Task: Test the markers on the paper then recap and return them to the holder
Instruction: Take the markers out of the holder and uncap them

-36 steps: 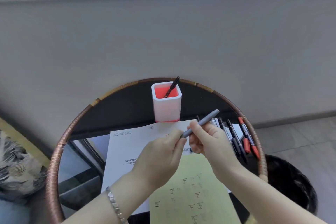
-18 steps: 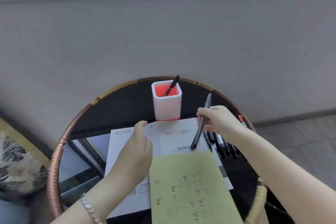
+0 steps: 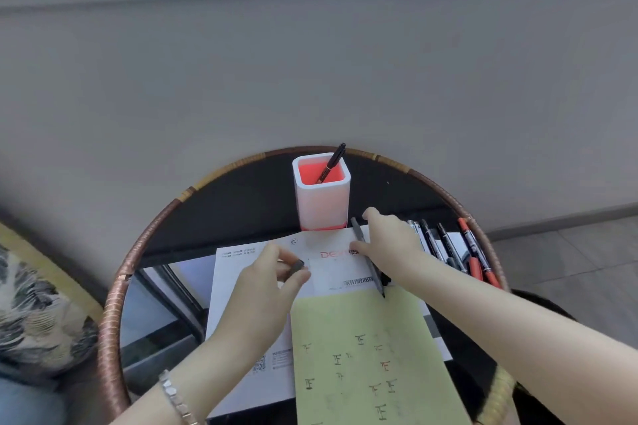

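A round dark glass table with a woven rattan rim (image 3: 114, 304) is set against the wall, and a white printed sheet (image 3: 241, 293) is laid on it as backing for the pale green test paper (image 3: 362, 328), already marked with small black and red characters. The white square holder with a red lining (image 3: 321, 198) is kept at the far edge, one black pen (image 3: 331, 162) leaning in it. A row of black and red markers (image 3: 459, 252) is lined up to the right, probably awaiting testing.

The right hand (image 3: 386, 245) is closed around the slim grey marker (image 3: 369, 262), angled so its tip meets the top edge of the green paper. The left hand (image 3: 266, 293) pinches what appears to be its dark cap (image 3: 296, 267) between thumb and fingertips, kept near for recapping.
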Motion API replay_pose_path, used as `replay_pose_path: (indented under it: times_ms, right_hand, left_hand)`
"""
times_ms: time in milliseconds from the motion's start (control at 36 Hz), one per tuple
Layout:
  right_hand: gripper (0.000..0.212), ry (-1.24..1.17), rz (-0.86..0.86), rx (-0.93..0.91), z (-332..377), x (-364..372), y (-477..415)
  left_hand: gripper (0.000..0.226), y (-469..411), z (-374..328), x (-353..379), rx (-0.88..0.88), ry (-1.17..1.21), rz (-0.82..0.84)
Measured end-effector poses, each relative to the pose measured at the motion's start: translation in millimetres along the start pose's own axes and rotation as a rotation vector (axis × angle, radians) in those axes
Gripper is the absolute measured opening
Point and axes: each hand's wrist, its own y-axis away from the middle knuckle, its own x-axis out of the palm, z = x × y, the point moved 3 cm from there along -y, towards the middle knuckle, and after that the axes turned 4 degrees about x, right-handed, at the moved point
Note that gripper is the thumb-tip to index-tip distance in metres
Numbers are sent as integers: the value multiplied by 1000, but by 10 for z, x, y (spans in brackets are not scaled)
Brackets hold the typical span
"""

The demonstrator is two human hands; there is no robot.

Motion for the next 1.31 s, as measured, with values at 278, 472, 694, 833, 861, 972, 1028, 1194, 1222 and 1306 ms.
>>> replay_pose_path:
  times_ms: [278, 472, 694, 833, 861, 972, 1028, 1194, 1222, 1306]
  right_hand:
    - [32, 37, -3, -35, -216, -67, -45]
    - [24, -237, -58, -3, -343, -197, -88]
    - [35, -500, -145, -78, -23, -498, -337]
    - [49, -495, -129, -11, 315, -574, -666]
    - [43, -483, -112, 22, 358, -563, -743]
    - [23, -503, -104, 90, 432, -530, -893]
    - [21, -540, -120, 70, 429, -523, -882]
    - [11, -808, -388, -202, 477, -895, -428]
    - [6, -880, -434, -267, 468, -998, -307]
    - [12, -1052, -485, -455, 418, -1240, 61]
  left_hand:
    - [16, -410, -157, 610, 85, -220, 107]
    - [24, -546, -167, 799, 102, -375, 187]
    - [24, -464, -117, 317, 135, -387, 99]
    - [18, -342, -85, -10, 101, -356, 59]
    - [18, -317, -86, -58, 103, -350, 50]
    - [17, -243, -103, -202, 129, -340, 7]
    - [16, -225, -111, -244, 141, -330, -14]
    - [11, -239, -195, -316, 204, -265, -111]
    - [11, -250, -224, -323, 228, -250, -138]
    - [10, -280, -366, -332, 306, -193, -207]
